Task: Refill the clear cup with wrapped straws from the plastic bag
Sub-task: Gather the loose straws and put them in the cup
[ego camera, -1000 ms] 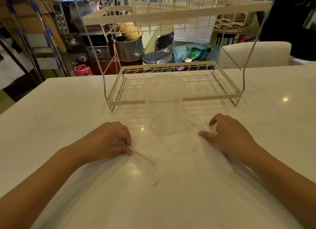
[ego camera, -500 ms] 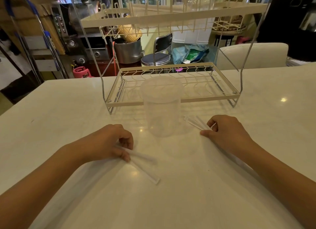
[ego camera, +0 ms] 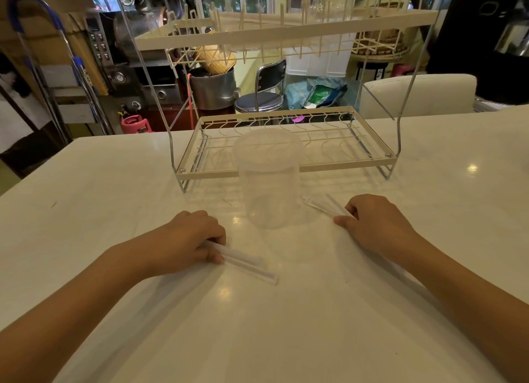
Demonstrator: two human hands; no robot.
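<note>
Both forearms lie low over the table, entering from 7 o'clock and 5 o'clock and angling inward toward 12. The left hand (ego camera: 191, 239) rests knuckles up at about 9 o'clock of centre, its fingers curled under and closed around wrapped straws (ego camera: 246, 264) that stick out toward 4 o'clock. The right hand (ego camera: 375, 225), at about 3 o'clock, is likewise curled palm down, thumb and fingers pinching a second bundle of straws (ego camera: 326, 205) pointing toward 10 o'clock.
</note>
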